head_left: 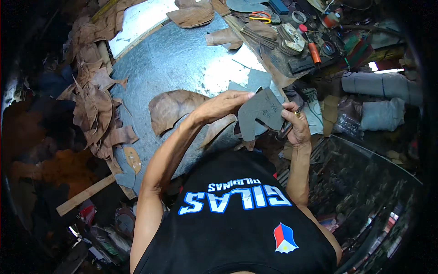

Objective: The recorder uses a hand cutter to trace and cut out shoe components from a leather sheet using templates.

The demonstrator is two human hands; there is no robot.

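A grey, curved pattern piece [260,114] with handwriting on it is held up in front of my chest. My left hand [226,104] pinches its upper left edge, fingers closed. On the other side my right hand [296,122] grips the right edge between thumb and fingers. Something dark and slim shows below the right fingers, too hidden to name. Behind the pattern, more flat grey pieces [259,80] lie on the metal-topped table [141,66]. A brown leather piece [173,107] rests on the table under my left forearm, with another pale brown piece beside it.
Leather scraps [98,109] heap along the table's left edge. At the far right are orange-handled scissors [260,17], a tape roll [299,17], an orange tube-like tool [314,53] and a stack of patterns [290,39]. Wrapped bundles [382,114] lie to the right.
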